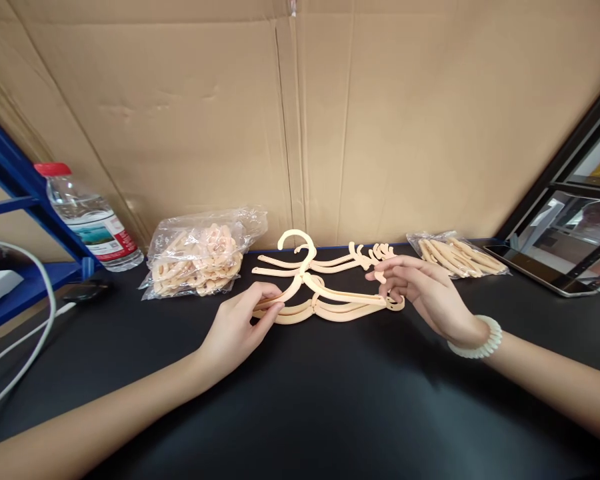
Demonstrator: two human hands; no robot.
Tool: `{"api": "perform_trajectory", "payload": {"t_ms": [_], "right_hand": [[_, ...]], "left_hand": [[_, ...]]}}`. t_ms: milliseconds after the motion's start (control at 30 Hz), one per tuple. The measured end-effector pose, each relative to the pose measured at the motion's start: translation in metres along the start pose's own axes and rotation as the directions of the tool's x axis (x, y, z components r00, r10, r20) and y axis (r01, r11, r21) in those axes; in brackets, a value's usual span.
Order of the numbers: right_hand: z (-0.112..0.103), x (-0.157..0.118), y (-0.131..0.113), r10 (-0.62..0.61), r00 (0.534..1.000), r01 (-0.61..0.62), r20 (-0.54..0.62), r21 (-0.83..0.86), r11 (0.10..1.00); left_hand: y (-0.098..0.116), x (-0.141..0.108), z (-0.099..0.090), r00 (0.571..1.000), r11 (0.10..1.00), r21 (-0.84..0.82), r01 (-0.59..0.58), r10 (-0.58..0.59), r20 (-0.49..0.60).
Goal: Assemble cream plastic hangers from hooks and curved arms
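Several beige hangers lie on the black table, centre. My left hand (243, 320) pinches the left arm of the front upper hanger (347, 295), whose hook points up and away. Just below it rests another beige hanger (340, 312), partly covered. My right hand (425, 293), with a pale beaded bracelet at the wrist, is at the hanger's right end, fingers curled around a small beige piece (380, 276). Behind are further hanger arms (280, 264) and a row of small curved beige pieces (363, 256).
A clear bag of beige parts (197, 257) lies at the back left, beside a water bottle (100, 227). Another bag of beige arms (460, 256) and a dark tablet-like device (540, 270) are at the right. A white cable (50, 300) curves at the left edge.
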State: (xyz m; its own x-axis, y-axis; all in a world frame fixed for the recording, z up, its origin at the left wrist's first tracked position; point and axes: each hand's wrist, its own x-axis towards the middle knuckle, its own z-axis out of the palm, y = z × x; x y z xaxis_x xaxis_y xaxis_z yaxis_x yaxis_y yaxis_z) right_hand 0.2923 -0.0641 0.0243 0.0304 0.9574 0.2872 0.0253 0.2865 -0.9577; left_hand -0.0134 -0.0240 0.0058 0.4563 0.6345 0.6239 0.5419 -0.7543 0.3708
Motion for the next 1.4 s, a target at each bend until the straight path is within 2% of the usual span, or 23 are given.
{"api": "perform_trajectory", "payload": {"t_ms": [100,233,433,633,767,867,1167,1400], "right_hand": [[-0.003,0.001,0.005,-0.018,0.998,0.018,-0.058,-0.003,1.000],[-0.009,0.000,0.013,0.088,0.994,-0.084,-0.072,0.055,0.995],[-0.009,-0.003,0.013,0.075,0.997,-0.073,-0.021,0.061,0.995],[-0.011,-0.002,0.010,0.066,0.998,-0.068,0.026,0.084,0.994],[-0.014,-0.003,0.011,0.120,0.985,-0.138,0.126,0.144,0.980],[-0.014,-0.004,0.011,0.173,0.973,-0.198,0.155,0.165,0.966],[-0.014,-0.007,-0.006,0.287,0.885,-0.371,0.367,0.184,0.910],[-0.018,-0.008,-0.006,0.356,0.828,-0.486,0.433,0.236,0.841]], "left_hand": [[-0.001,0.000,0.001,1.000,1.000,-0.005,0.007,-0.007,-0.026],[-0.001,-0.001,0.001,1.000,1.000,0.003,0.011,-0.011,-0.029],[0.001,0.000,-0.001,0.998,0.998,0.022,0.062,-0.061,-0.026],[0.000,0.000,-0.002,0.999,0.998,0.045,0.037,-0.036,-0.018],[-0.002,-0.002,-0.001,0.999,0.999,0.029,0.042,-0.042,-0.003],[-0.002,-0.002,-0.001,0.999,0.999,0.030,0.038,-0.037,-0.006],[-0.002,-0.003,-0.001,1.000,1.000,0.016,0.017,-0.016,-0.012],[-0.002,-0.002,0.000,0.998,0.997,0.057,-0.053,0.054,-0.019]]}}
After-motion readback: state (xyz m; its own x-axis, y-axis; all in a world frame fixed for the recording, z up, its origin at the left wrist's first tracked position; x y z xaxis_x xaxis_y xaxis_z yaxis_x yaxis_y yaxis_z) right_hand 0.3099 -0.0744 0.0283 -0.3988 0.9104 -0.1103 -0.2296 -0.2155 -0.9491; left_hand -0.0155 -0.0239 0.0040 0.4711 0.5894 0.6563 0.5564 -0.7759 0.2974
